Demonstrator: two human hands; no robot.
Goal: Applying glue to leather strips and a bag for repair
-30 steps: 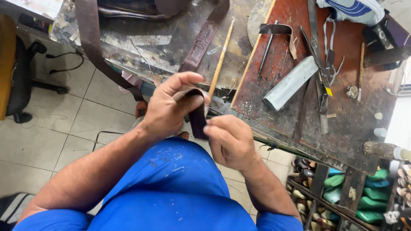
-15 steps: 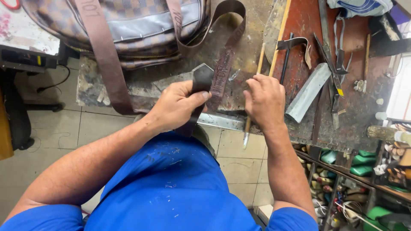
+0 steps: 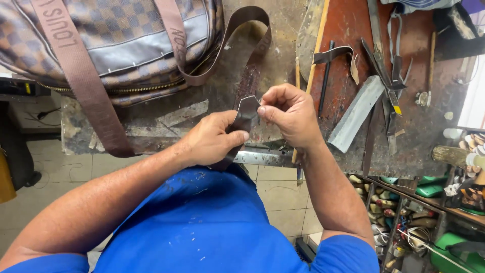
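Scarred workbench (image 3: 283, 60) under checkered bag (image 3: 116, 40), tiled floor (image 3: 45, 167).

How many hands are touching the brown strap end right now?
2: the left hand pinches the strap end from below, and the right hand grips its top edge. No other hands show.

One view only, and it came from a camera worn on the person's head; it looked steeply down over the blue shirt (image 3: 202, 227) and forearms onto the front edge of the workbench (image 3: 419, 136); the left hand (image 3: 212, 139) and right hand (image 3: 288, 114) sat close, near the middle of the frame; the bench filled the upper part, the tiled floor (image 3: 50, 167) the lower left; no second view shared the scene.
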